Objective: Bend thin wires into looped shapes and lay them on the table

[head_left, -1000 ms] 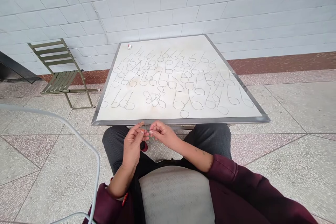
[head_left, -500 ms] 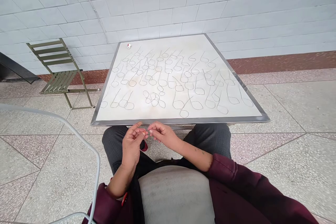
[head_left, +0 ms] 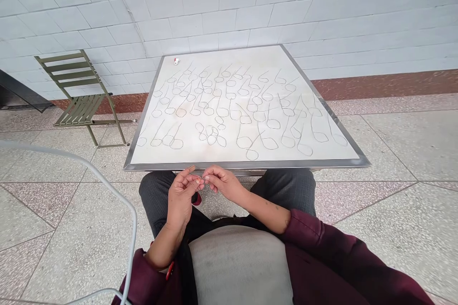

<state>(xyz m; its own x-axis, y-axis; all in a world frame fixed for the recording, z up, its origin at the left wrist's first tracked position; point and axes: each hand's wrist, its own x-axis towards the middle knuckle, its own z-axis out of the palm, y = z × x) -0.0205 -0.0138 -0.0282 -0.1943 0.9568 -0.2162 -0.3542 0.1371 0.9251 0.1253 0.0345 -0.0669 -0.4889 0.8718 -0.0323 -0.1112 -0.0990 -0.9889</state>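
My left hand [head_left: 182, 195] and my right hand [head_left: 224, 184] meet in front of the table's near edge, fingertips almost touching. Both pinch a thin wire [head_left: 196, 175], mostly hidden by the fingers, so its shape is hard to make out. Beyond them, the white tabletop [head_left: 168, 155] carries many thin wires, each bent into a loop with a tail, such as one looped wire [head_left: 252, 154] near the front. A flower-like cluster of wire loops [head_left: 212, 139] lies near the front middle.
A small red-and-white object [head_left: 176, 61] sits at the table's far left corner. The metal table rim [head_left: 243, 165] runs above my knees. To the left stands a green folding chair [head_left: 80, 105]; a pale cable [head_left: 107, 186] curves beside my left arm. A tiled wall [head_left: 229, 19] stands behind.
Both hands stay together at nearly the same place, with only slight finger movement. The view has shifted very slightly, and the wires on the table lie as before.
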